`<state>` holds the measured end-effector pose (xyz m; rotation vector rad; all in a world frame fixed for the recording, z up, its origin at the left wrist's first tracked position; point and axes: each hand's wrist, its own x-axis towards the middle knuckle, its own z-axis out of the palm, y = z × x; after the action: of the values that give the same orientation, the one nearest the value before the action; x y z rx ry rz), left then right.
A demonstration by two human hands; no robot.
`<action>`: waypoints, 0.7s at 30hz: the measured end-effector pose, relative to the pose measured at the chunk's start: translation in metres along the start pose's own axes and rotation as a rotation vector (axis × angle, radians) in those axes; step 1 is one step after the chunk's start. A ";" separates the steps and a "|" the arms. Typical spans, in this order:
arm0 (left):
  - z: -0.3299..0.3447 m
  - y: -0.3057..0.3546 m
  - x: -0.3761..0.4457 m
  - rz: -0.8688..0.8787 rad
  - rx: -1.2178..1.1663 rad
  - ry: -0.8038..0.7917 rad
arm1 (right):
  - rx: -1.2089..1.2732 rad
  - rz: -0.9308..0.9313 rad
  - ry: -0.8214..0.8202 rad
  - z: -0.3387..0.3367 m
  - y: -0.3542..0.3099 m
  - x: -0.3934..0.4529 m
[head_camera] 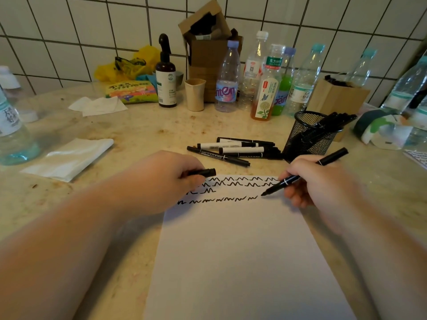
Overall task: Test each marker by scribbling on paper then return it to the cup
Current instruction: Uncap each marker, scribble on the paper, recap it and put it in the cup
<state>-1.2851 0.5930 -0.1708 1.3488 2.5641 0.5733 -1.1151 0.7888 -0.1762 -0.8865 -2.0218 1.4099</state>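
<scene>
Gripping an uncapped black marker (300, 175) like a pen, the person's right hand (316, 181) rests on the right edge of the white paper (242, 250), with the tip at the end of the lowest row of black scribbles (219, 199). Their left hand (166, 179) sits on the sheet's upper left corner, fingers curled round the marker's black cap (204, 172). Just beyond the paper lies a loose pile of markers (233, 148), and beside it to the right stands the black mesh cup (309, 135) with several markers leaning inside.
</scene>
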 end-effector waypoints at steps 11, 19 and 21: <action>0.004 0.000 0.002 -0.023 0.040 -0.049 | -0.032 -0.005 -0.028 0.003 -0.001 -0.003; 0.004 -0.001 0.002 -0.014 0.044 -0.041 | -0.052 0.017 0.009 0.002 0.000 0.001; 0.004 -0.001 0.002 -0.014 0.045 -0.046 | -0.054 0.027 0.017 0.001 0.001 0.001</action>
<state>-1.2857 0.5949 -0.1748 1.3415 2.5621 0.4792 -1.1167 0.7893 -0.1772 -0.9488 -2.0512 1.3638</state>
